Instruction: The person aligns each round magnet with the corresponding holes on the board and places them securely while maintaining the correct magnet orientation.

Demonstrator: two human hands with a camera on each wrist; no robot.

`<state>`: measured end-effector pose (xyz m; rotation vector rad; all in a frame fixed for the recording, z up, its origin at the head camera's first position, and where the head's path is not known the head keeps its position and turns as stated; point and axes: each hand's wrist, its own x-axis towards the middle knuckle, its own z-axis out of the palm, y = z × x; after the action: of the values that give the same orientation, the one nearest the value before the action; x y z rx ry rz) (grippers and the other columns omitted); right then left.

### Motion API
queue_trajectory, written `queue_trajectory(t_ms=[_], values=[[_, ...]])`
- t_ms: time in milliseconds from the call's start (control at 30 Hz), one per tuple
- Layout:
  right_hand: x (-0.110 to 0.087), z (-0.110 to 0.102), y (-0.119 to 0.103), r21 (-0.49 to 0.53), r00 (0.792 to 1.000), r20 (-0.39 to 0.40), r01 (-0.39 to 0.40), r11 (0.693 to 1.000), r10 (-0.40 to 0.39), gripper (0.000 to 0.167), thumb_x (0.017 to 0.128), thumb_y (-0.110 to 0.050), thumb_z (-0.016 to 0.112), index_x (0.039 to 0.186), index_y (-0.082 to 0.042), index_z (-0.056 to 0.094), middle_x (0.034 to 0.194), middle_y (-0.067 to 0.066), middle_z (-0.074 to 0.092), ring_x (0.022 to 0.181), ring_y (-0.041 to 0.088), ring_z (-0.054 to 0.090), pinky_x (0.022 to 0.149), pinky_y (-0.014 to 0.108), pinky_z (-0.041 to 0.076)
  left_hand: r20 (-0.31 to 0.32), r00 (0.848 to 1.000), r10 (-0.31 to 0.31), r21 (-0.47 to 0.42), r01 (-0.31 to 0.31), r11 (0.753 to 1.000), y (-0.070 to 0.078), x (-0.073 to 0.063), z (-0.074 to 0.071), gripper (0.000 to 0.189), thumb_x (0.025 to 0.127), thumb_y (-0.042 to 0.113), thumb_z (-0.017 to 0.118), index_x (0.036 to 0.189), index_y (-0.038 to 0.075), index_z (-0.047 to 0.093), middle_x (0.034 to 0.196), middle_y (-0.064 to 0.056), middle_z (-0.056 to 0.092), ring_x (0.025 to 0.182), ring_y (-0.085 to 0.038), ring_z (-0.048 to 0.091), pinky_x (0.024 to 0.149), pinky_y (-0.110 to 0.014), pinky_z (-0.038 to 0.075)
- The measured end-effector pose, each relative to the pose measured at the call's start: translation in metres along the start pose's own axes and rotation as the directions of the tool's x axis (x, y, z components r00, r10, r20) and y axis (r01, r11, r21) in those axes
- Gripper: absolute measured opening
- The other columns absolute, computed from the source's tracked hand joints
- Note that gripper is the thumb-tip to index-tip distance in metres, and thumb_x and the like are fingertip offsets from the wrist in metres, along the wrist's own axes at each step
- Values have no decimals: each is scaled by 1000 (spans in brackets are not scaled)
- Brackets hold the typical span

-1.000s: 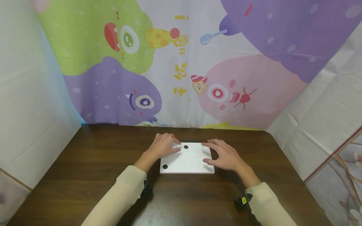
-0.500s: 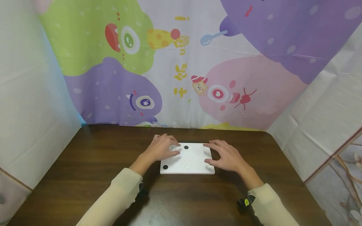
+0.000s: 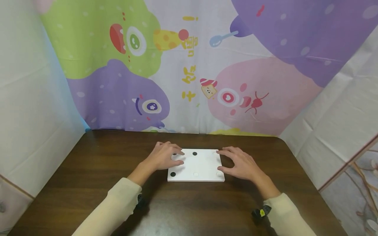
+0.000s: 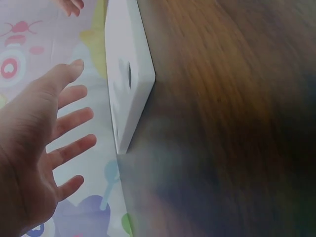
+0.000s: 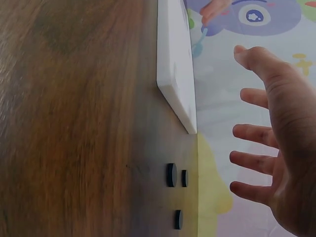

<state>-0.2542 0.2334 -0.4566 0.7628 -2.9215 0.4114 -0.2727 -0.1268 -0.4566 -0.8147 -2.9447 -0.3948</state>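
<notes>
A flat white board (image 3: 203, 164) lies on the table. Black discs sit at its near left corner (image 3: 173, 174) and far middle (image 3: 194, 153); a third black disc (image 3: 174, 154) at the far left is partly covered by fingers. Pale round recesses show at the near middle (image 3: 196, 174) and along the right side. My left hand (image 3: 162, 156), fingers spread, hovers over the board's left edge holding nothing. Just off the right edge is my right hand (image 3: 240, 164), also spread and holding nothing. Both wrist views show bare palms and separated fingers (image 4: 74, 121).
Several loose things share the dark wooden table (image 3: 189, 209): in the right wrist view, black discs (image 5: 171, 175) stand out beside the board, hidden from the head view by my right hand. A cartoon-printed curtain (image 3: 189, 114) hangs at the back, with pale cloth walls (image 3: 38, 98) on both sides.
Both hands have drawn apart, the left one to the left and the right one slightly right. More of the board is uncovered, including the far left disc and right-side recesses. The board stays put.
</notes>
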Motion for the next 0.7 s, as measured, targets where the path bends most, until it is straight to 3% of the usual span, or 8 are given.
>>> queue_trajectory(t_ms=[300,700], values=[[-7,-1,7,-3,1000,-1,-23,1000,23,66,97,-53,82,155,-23,69,159,17,67,143,43,64,107,72,59,30,1000,7,3,-7,1000,-5,-12,0,42,99,50,83,132,23,86,147,-5,78,137,-33,69,107,-62,49],[-17,-7,19,2,999,-13,-41,999,41,67,97,-57,82,154,-25,70,160,16,66,143,44,64,106,73,59,14,1000,17,2,-17,1000,-16,-22,-5,48,98,52,83,136,24,84,153,-6,75,141,-37,69,106,-66,50]])
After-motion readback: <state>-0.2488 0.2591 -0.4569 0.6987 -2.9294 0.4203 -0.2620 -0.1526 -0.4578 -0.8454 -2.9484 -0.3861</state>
